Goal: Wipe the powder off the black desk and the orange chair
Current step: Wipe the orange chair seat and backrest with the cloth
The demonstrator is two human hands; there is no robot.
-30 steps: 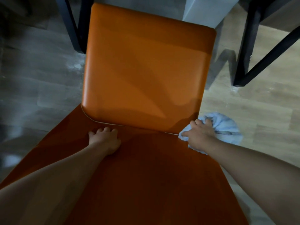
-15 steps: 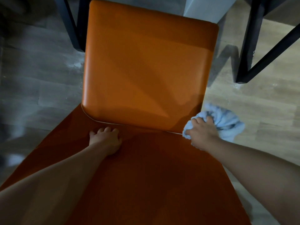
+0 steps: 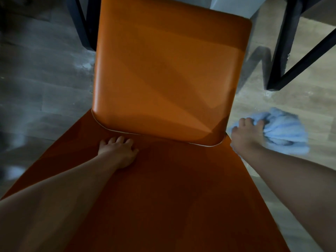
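Our left hand (image 3: pixel 118 151) rests palm-down on the orange chair (image 3: pixel 163 70), arm stretched forward, its grip loose and holding nothing. Just off the chair's three o'clock edge, our right hand (image 3: pixel 247 135) clutches a blue cloth (image 3: pixel 285 131).

dim, left side darkest | light from upper right | shadows across chair (image 3: pixel 163 79) | cloth (image 3: pixel 287 131) blurred | edges stretched

head view, looking down, close over chair (image 3: pixel 163 79)
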